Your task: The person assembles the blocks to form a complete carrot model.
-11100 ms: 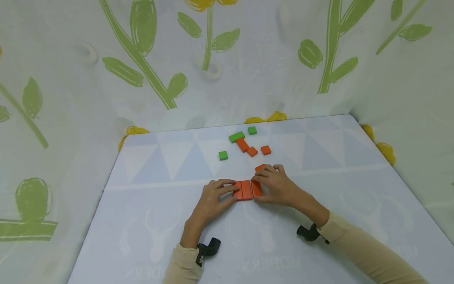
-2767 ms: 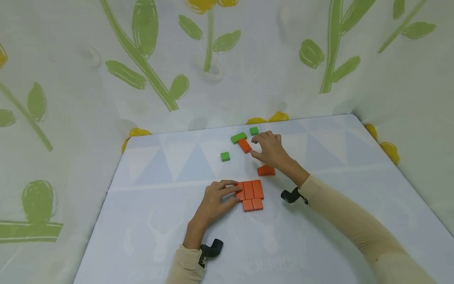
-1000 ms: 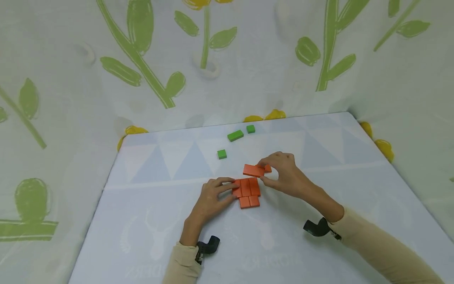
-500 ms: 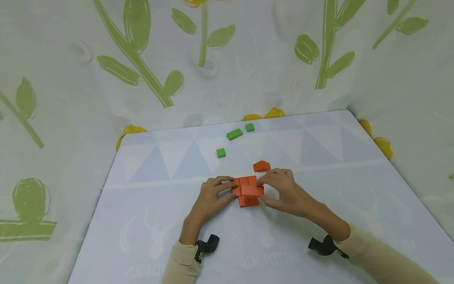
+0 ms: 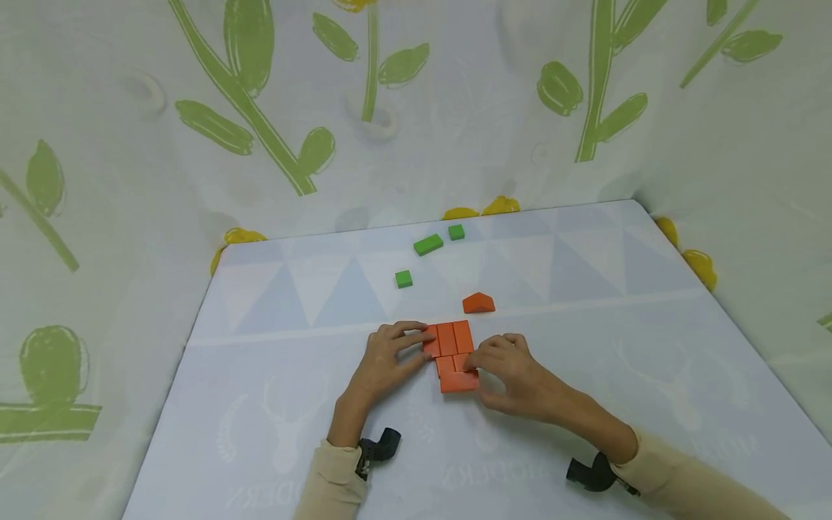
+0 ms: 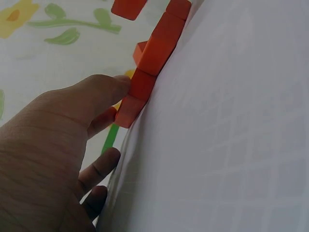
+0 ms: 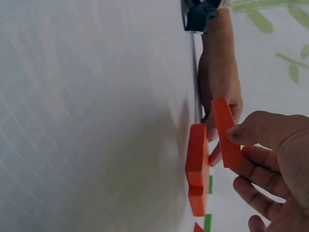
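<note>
Room-wise, the bench [image 5: 273, 404] is wide open at 9 o'clock and 3 o'clock of the orange block cluster [image 5: 450, 339], so either side works for sliding in. At 12 o'clock the roof-shaped orange block [image 5: 478, 303] sits near it, and further back three green blocks [image 5: 427, 245] are scattered. The left hand [image 5: 388, 357] crowds the cluster's 9 o'clock edge, the right hand [image 5: 513, 372] blocks 4 o'clock with the flat orange block [image 5: 458, 382] in its fingers.

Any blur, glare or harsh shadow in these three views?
Head view: even light, sharp, soft shadows under the hands, no glare. Left wrist view: left hand close and soft, orange blocks clearer. Right wrist view: long orange block sharp, mat texture smeared.
</note>
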{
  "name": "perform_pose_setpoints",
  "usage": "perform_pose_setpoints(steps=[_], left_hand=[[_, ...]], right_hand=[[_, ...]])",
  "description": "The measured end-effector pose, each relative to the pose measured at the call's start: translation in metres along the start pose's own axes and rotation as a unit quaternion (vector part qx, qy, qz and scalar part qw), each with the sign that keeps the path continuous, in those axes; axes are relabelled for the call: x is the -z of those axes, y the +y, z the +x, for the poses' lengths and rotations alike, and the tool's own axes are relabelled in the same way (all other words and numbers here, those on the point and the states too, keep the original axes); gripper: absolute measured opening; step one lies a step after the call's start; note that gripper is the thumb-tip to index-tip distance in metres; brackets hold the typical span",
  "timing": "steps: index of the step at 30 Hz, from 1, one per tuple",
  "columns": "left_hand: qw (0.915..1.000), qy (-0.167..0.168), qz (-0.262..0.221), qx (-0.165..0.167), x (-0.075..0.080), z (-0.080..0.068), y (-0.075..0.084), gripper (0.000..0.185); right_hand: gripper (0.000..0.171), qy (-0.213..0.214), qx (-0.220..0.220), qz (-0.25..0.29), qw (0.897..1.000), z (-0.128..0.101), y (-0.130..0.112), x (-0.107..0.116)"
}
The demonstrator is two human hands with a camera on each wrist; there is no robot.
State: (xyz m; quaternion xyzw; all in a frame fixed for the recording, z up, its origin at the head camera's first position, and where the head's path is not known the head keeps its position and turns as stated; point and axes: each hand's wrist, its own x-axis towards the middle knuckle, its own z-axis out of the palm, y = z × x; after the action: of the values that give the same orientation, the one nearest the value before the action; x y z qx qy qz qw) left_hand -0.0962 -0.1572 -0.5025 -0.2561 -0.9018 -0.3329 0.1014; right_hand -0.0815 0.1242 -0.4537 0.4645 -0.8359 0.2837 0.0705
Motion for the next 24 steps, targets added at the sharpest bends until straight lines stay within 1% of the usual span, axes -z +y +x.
perform_pose_setpoints(steps=[4, 11, 24], left_hand=[[1.0, 0.0, -0.002, -0.002, -0.001, 0.0, -0.001, 0.032], [1.0, -0.006, -0.003, 0.006, -0.001, -0.001, -0.001, 0.033], [1.0, 0.001, 0.0, 0.001, 0.0, 0.0, -0.001, 0.032]], right_hand=[[0.036, -0.005, -0.002, -0.005, 1.0, -0.003, 0.001, -0.006], [0.037, 0.01, 0.005, -0.026, 1.0, -0.004, 0.003, -0.011], [0.035, 0.027, 0.017, -0.05, 0.998, -0.003, 0.009, -0.019]])
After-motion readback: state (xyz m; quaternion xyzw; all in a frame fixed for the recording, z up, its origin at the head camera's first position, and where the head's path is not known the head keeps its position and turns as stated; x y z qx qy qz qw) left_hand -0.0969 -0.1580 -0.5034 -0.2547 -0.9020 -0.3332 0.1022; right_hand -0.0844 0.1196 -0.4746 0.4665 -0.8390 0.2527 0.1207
